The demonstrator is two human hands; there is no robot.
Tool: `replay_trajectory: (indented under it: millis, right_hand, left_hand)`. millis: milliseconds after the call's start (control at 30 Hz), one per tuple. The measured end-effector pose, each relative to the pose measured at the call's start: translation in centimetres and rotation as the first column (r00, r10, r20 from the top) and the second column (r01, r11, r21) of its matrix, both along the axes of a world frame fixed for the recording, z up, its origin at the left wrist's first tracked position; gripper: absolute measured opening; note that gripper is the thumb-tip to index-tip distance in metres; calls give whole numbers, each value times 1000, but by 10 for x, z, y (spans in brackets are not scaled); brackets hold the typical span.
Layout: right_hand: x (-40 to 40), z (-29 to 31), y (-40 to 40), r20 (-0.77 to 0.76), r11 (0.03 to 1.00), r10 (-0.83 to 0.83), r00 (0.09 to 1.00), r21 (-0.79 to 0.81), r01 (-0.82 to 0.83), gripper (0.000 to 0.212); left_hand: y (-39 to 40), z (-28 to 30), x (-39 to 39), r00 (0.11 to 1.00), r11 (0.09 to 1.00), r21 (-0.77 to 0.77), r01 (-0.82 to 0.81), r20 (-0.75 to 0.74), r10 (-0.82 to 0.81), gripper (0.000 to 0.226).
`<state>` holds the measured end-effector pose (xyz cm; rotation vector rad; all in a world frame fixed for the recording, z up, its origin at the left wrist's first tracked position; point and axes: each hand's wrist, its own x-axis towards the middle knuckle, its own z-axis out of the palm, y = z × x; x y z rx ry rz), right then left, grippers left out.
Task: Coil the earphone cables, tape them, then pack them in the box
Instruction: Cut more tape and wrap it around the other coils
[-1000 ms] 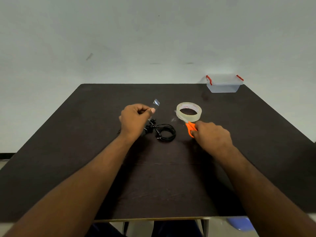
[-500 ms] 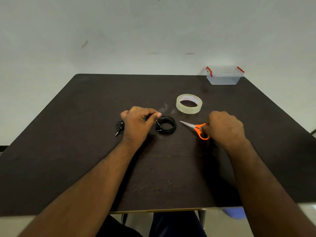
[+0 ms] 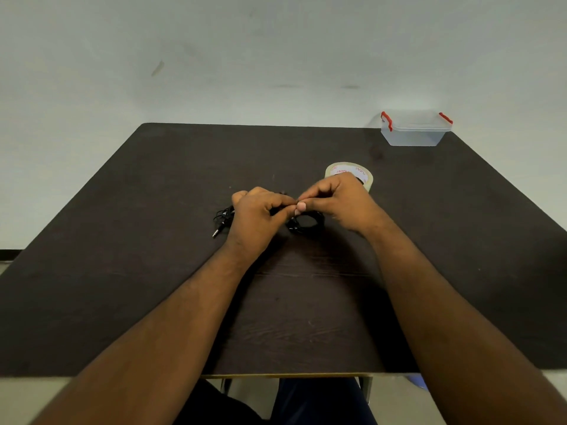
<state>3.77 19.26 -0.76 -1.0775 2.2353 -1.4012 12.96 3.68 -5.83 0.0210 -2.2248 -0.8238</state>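
Table [image 3: 153, 256]: dark brown wood-grain surface, matt, with faint streaks and a light edge strip along the near side. Box [image 3: 414, 134] at 1 o'clock: clear plastic, smooth, slightly frosted — red plastic latches at both ends. Tape roll [image 3: 337, 170]: translucent yellowish film, glossy, on a white paper core with red print. Earphone cables [image 3: 222, 217] at 11 o'clock: black rubbery sheath, dull sheen — plug tip metallic. Wall [image 3: 276, 56]: pale painted plaster, matt, a few scuffs.

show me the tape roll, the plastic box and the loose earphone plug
tape roll [image 3: 337, 170]: head view, far rim of the roll.
plastic box [image 3: 414, 137]: head view, clear front wall.
earphone plug [image 3: 216, 233]: head view, metal jack tip left of the hands.
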Motion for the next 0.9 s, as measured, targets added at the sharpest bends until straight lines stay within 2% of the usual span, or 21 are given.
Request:
replay_trajectory:
  millis: [100, 200, 267, 400, 467, 533, 667, 800, 900]
  right_hand:
    - [-11, -6, 0, 47, 996, 26, 999, -85, -22, 7]
    - [-13, -14, 1, 112, 977, -40, 993, -204, 62, 10]
    - [-12, -19, 2, 164, 967, -58, 985, -235, 97, 11]
    - [-14, -20, 6, 239, 942, -92, 967, -294, 162, 4]
    - [-18, -17, 9, 325, 882, -128, 937, -396, 258, 2]
    - [-23, -16, 12, 408, 820, -146, 901, -459, 341, 3]
    - [-20, -20, 8, 462, 830, -158, 873, -417, 370, 6]
    - [-17, -21, 4, 487, 845, -151, 860, -388, 368, 2]
    - [-18, -22, 5, 536, 855, -106, 838, -381, 353, 7]
  left_hand:
    - [-2, 6, 2, 999, 997, 58, 46, -2, -45, 15]
    - [0, 9, 2, 996, 989, 133, 66, -63, -58, 12]
    - [2, 8, 3, 994, 990, 122, 70, -87, -60, 9]
    - [0, 7, -1, 995, 980, 201, -8, -99, 28, 11]
    - [-2, 8, 0, 990, 967, 252, -35, -121, 68, 6]
    - [0, 7, 3, 991, 983, 173, -56, -107, 75, 6]
    - [19, 5, 4, 992, 989, -122, -80, 84, 90, 16]
    - [38, 6, -3, 930, 897, -440, -49, 306, 201, 41]
    - [40, 6, -5, 899, 869, -493, -51, 355, 254, 40]
